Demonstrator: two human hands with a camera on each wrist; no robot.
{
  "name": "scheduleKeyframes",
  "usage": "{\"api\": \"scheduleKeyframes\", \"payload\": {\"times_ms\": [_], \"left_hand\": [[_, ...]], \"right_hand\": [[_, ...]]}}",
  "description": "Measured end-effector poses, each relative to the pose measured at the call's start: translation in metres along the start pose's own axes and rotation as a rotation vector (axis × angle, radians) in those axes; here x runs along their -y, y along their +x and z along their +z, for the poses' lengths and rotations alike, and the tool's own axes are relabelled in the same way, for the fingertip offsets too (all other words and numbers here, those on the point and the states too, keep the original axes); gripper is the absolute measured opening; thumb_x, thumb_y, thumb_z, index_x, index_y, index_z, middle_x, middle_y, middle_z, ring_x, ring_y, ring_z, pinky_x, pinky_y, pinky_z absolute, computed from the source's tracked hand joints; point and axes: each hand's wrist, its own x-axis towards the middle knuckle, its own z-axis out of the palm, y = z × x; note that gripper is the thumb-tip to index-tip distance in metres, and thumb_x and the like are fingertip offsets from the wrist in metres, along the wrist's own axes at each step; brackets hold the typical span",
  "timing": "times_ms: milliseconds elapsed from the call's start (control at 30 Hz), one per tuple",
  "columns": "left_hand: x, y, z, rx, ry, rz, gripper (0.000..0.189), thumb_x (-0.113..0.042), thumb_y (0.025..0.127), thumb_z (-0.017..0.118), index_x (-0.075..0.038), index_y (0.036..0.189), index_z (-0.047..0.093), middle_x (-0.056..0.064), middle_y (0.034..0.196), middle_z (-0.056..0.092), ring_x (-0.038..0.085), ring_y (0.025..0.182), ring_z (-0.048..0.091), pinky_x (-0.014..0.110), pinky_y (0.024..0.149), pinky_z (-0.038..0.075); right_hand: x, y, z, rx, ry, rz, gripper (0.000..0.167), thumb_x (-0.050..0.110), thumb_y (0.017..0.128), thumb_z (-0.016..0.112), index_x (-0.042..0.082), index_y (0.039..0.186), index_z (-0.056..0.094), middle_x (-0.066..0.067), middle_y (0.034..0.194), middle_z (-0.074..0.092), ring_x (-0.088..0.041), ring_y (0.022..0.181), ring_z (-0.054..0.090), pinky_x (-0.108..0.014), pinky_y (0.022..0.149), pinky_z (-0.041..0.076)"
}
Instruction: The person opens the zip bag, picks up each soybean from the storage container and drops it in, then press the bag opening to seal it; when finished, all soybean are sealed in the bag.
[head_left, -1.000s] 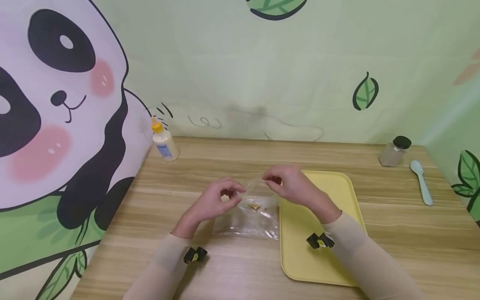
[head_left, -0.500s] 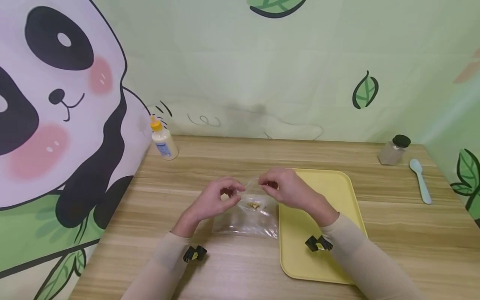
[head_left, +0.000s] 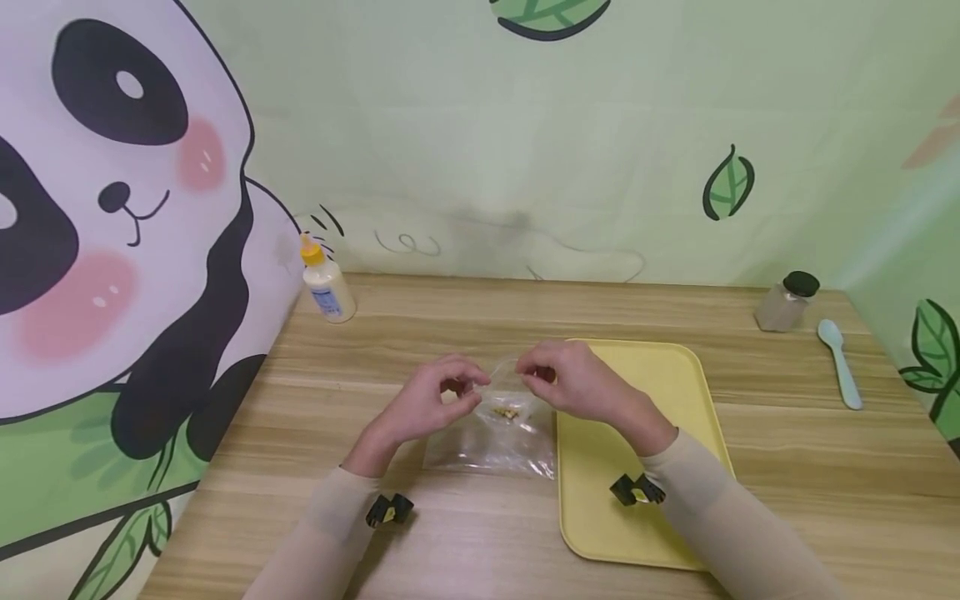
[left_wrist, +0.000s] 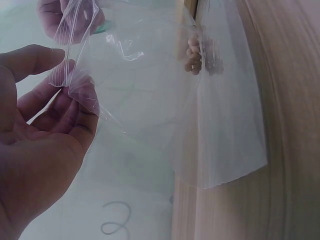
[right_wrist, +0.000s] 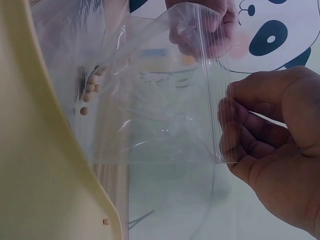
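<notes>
A clear zip-lock bag point(head_left: 487, 448) hangs between my hands, its lower part on the wooden table. My left hand point(head_left: 435, 398) pinches the ribbed top edge at one end between thumb and fingers. At the other end, my right hand point(head_left: 581, 380) pinches the same zip strip point(right_wrist: 207, 90). In the head view the top edge bows upward between the two hands. Several small round tan balls point(left_wrist: 193, 56), bean-like in size, lie low inside the bag. Both wrist views show the film wrinkled and see-through.
A yellow tray point(head_left: 630, 533) lies under my right forearm, beside the bag. At the back left stands a bottle point(head_left: 330, 290) with an orange-yellow nozzle. A black-lidded jar point(head_left: 785, 307) and a pale blue spoon point(head_left: 842, 367) are at the right. A panda-printed backdrop point(head_left: 480, 167) rises behind.
My right hand has shifted slightly left along the bag's top edge, nearer my left hand, and the gap between them has narrowed. My left hand stays in place.
</notes>
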Motion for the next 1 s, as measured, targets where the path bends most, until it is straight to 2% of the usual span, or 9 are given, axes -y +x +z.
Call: {"api": "scheduleKeyframes", "payload": {"times_ms": [167,333,467,633,1000], "left_hand": [[0.002,-0.001,0.001,-0.005,0.013,-0.002,0.020,0.009,0.083,0.066,0.004,0.103,0.067,0.016,0.097,0.065,0.021,0.081,0.058,0.032,0.075,0.056],[0.002,0.000,0.001,-0.003,0.014,0.001,0.020,0.009,0.083,0.065,0.005,0.103,0.067,0.020,0.097,0.065,0.020,0.081,0.058,0.031,0.075,0.056],[0.016,0.001,0.004,0.001,0.011,-0.015,0.020,0.009,0.083,0.066,0.007,0.103,0.066,0.023,0.098,0.065,0.024,0.082,0.058,0.033,0.075,0.056],[0.035,0.001,0.008,-0.006,0.026,-0.014,0.022,0.006,0.083,0.068,0.004,0.105,0.067,0.018,0.100,0.065,0.023,0.083,0.059,0.032,0.075,0.056],[0.037,0.001,0.005,-0.004,0.000,-0.002,0.020,0.001,0.085,0.069,-0.004,0.104,0.069,0.007,0.100,0.067,0.013,0.082,0.058,0.026,0.075,0.055]], "right_hand": [[-0.002,-0.001,0.001,0.005,0.000,0.001,0.009,0.008,0.088,0.068,0.007,0.095,0.073,-0.002,0.087,0.071,-0.008,0.074,0.061,-0.024,0.066,0.055],[-0.002,-0.002,0.000,-0.011,-0.014,-0.015,0.008,0.008,0.088,0.068,0.007,0.094,0.073,-0.001,0.087,0.071,-0.008,0.074,0.061,-0.025,0.066,0.055],[-0.002,-0.002,-0.001,-0.028,-0.009,-0.027,0.009,0.008,0.087,0.069,0.006,0.094,0.073,-0.002,0.087,0.072,-0.008,0.074,0.061,-0.026,0.065,0.056],[-0.005,-0.001,-0.005,-0.055,0.008,-0.037,0.009,0.006,0.086,0.069,0.004,0.094,0.073,-0.003,0.085,0.072,-0.008,0.071,0.061,-0.028,0.063,0.057],[-0.017,0.005,-0.016,-0.083,0.029,0.056,0.010,0.008,0.088,0.068,0.006,0.097,0.073,-0.002,0.083,0.070,-0.009,0.071,0.058,-0.028,0.064,0.054]]}}
